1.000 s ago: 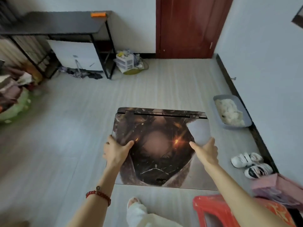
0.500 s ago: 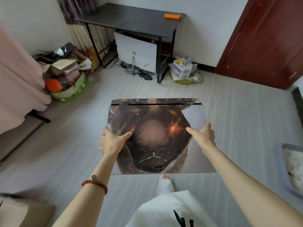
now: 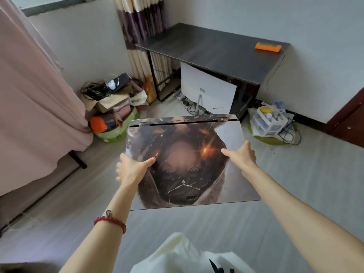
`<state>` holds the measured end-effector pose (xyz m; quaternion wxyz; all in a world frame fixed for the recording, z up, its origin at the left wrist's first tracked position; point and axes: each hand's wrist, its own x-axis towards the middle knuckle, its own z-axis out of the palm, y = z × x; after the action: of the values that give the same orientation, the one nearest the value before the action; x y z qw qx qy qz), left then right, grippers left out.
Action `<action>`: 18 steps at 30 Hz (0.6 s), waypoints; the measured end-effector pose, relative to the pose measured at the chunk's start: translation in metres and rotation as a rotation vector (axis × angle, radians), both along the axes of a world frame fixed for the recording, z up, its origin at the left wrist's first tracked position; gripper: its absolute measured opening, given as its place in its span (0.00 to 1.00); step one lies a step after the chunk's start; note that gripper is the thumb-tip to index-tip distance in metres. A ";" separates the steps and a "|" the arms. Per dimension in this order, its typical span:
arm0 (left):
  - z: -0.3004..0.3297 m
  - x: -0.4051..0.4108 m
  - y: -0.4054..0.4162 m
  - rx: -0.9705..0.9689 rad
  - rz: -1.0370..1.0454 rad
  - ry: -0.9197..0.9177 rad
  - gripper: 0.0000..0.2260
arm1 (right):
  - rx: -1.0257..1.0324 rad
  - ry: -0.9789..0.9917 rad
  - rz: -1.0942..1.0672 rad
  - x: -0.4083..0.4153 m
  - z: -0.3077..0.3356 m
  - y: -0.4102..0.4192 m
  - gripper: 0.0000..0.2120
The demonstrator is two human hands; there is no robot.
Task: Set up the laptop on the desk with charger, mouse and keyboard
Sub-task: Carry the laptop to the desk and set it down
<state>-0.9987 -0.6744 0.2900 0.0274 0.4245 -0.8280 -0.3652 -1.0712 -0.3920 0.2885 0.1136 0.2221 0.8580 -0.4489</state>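
I hold a closed laptop flat in front of me, its lid covered by a dark picture skin, hinge edge away from me. My left hand grips its left edge, thumb on the lid. My right hand grips the right edge the same way. The dark desk stands ahead by the wall, with an orange flat object at its far right corner. No charger, mouse or keyboard can be made out for sure.
A white panel leans under the desk amid cables. A box pile with cables sits left of the desk. A small plastic drawer unit is on the floor to the right. A pink cloth-covered bed fills the left.
My view has swung left and come nearer the desk, which now appears larger and straight ahead. Both hands keep the same grip on the laptop.
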 end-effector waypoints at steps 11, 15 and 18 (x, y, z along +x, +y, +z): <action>-0.018 -0.315 -0.097 -0.004 -0.028 -0.019 0.43 | 0.019 0.021 0.004 -0.309 -0.016 -0.097 0.43; -0.010 -0.437 -0.121 -0.006 -0.070 -0.030 0.43 | 0.046 0.022 -0.041 -0.413 -0.003 -0.120 0.41; -0.009 -0.518 -0.123 -0.002 -0.125 -0.051 0.43 | 0.082 -0.008 -0.104 -0.477 0.000 -0.118 0.39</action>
<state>-1.5170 -0.7977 0.2812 -0.0160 0.3812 -0.8537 -0.3545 -1.5484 -0.5104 0.2889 0.0845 0.2728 0.8624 -0.4179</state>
